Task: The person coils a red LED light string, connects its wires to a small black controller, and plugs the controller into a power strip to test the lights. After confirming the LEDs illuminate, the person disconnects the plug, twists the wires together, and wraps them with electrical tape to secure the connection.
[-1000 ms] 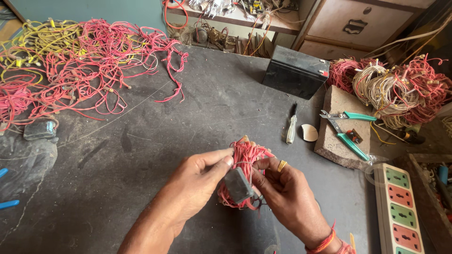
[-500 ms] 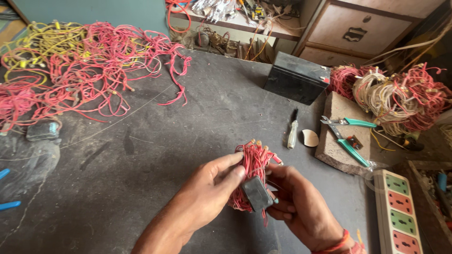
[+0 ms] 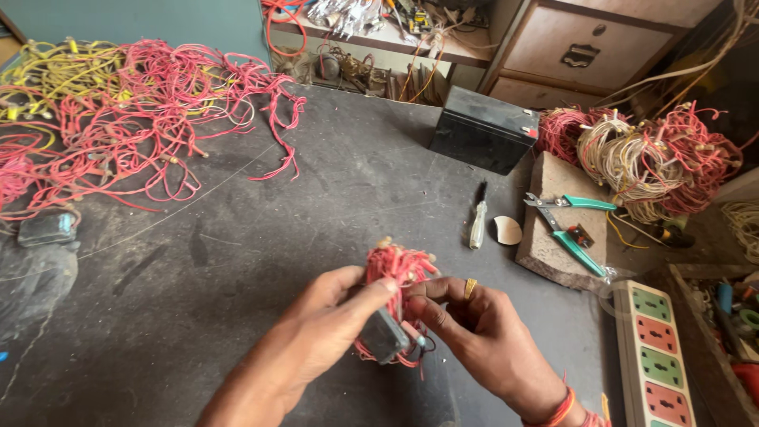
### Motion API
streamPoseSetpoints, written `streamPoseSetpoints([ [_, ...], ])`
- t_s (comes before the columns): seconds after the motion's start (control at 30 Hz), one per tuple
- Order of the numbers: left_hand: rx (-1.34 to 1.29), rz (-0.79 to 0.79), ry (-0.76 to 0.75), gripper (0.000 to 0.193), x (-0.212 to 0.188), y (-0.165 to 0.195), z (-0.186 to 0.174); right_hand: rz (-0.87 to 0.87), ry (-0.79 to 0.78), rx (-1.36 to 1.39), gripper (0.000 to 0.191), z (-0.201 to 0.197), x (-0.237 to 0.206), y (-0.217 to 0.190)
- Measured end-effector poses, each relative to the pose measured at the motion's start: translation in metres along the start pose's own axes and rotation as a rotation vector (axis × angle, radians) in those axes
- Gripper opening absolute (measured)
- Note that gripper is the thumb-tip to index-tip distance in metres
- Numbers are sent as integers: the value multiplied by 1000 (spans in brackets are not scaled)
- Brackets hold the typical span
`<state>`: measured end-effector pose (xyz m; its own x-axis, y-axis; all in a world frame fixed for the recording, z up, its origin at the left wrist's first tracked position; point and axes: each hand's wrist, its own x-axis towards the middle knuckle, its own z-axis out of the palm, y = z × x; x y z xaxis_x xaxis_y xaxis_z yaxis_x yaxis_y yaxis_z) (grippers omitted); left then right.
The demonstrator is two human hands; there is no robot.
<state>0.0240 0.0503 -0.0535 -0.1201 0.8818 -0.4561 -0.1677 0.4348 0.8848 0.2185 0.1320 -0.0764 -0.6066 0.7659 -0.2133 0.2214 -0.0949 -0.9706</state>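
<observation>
Red wire bundle w/ a small dark grey block at its lower end sits just above the desk, near the front edge, centre-right. Left hand clenched on it from the left, thumb across the top of the block; right hand pinching the bundle's right side w/ fingertips, gold ring on one finger, red bangles at the wrist.

Room: wide bare patch of dark desk to the left & behind the hands, up to the big tangle of red and yellow wires at far left. Right side tighter: screwdriver & a small pale disc just behind the right hand, then a stone slab carrying teal-handled pliers. Multi-colour power strip runs along the right edge, near the right wrist. Black battery box further back, well apart. Coils of red and cream wire heaped at far right.

Containers: open tray at right edge holds small bits, too small to tell. Shelf behind the desk crammed w/ wire scraps.

Bundle looks: thin red strands, short loops bunched tight, frayed ends sticking up, a few loose ends hanging below the block.
</observation>
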Motion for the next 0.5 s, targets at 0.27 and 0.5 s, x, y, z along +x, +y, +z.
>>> streamPoseSetpoints([
  [0.27,41,-91,14,50,-7,12,-4,-135,135,-134,24,3,-1,-1],
  [0.5,67,-76,-9,49,-4,6,0,45,280,-511,17,11,-3,10],
])
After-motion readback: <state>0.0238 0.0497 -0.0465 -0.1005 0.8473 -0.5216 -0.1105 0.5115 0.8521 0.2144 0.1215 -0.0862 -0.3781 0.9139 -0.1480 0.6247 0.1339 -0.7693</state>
